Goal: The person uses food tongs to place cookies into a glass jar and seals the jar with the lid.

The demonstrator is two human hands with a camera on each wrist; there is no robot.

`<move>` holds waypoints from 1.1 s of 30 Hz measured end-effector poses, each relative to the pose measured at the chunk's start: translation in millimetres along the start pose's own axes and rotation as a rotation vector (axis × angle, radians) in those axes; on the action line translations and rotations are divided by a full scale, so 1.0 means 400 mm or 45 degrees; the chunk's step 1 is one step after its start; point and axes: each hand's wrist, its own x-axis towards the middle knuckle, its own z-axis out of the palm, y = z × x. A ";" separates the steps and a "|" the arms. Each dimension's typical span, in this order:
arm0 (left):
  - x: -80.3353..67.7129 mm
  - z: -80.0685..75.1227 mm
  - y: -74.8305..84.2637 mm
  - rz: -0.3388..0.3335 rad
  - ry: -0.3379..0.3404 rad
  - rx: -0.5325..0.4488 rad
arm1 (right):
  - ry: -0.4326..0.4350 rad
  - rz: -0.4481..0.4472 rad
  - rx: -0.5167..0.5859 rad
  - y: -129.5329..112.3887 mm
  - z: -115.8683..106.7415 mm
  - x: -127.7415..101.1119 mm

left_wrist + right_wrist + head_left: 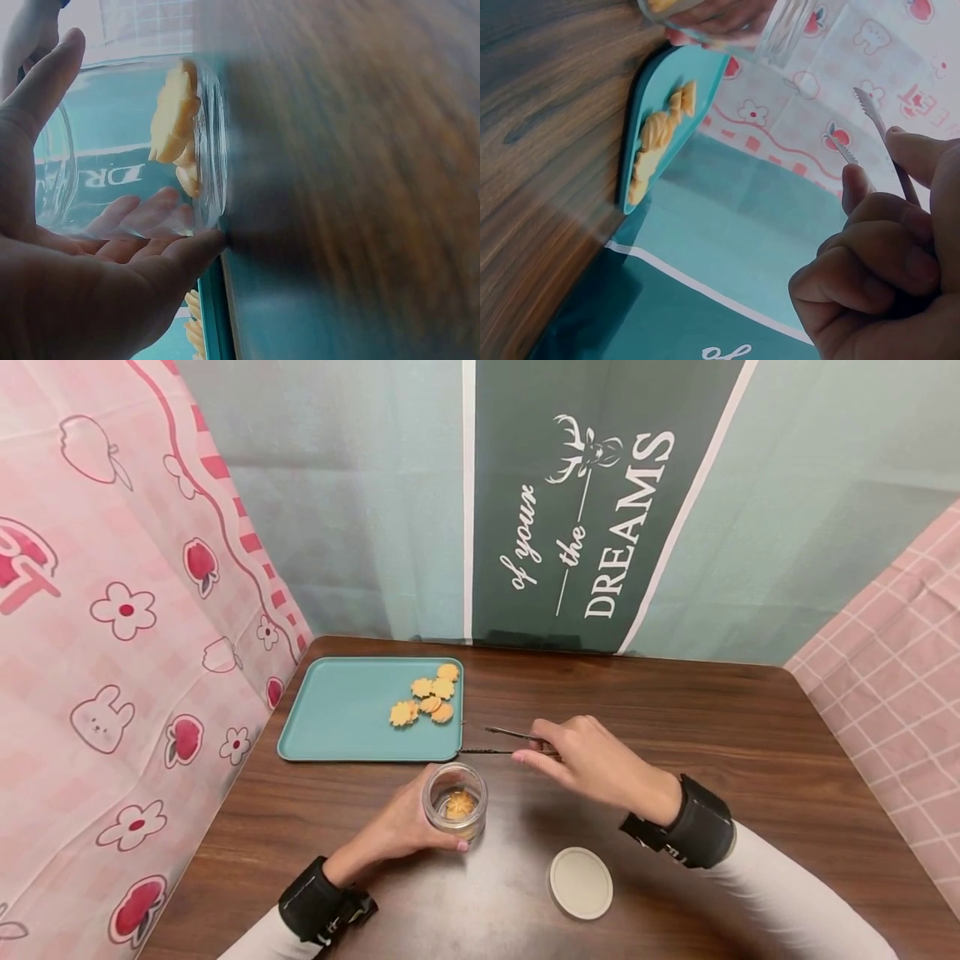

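My left hand (408, 818) wraps round a clear glass jar (455, 777) that stands upright on the table with its mouth uncovered. A few yellow flower-shaped biscuits (177, 112) lie at the jar's bottom. Thin metal tongs (517, 735) with serrated tips are gripped between thumb and fingers of my right hand (588, 756). The tongs' arms stand apart with nothing between them, near the tray's right front corner, beyond the jar. Several more biscuits (442, 687) sit on the right side of a teal tray (337, 706), some overlapping.
A round whitish lid (581, 883) lies flat on the wooden table (675, 718), right of the jar and toward me. Behind the table hangs a green curtain (360, 502) with lettering. Pink patterned cloths (150, 677) border the left and right sides.
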 end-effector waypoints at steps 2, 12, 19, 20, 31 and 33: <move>0.000 -0.001 0.001 0.000 0.000 0.003 | 0.001 0.006 -0.011 0.007 0.003 0.005; 0.002 -0.004 0.005 -0.003 -0.007 0.003 | 0.023 0.025 -0.072 0.040 0.025 0.026; 0.001 -0.005 0.005 -0.011 -0.011 0.000 | -0.011 0.065 -0.089 0.052 0.044 0.038; 0.001 -0.005 0.005 -0.010 -0.012 -0.003 | -0.017 0.069 -0.091 0.054 0.047 0.040; 0.000 -0.001 0.001 -0.008 -0.015 -0.028 | -0.069 0.078 -0.106 0.077 0.094 0.065; 0.000 -0.002 0.002 -0.008 -0.012 -0.026 | -0.078 0.077 -0.115 0.080 0.103 0.070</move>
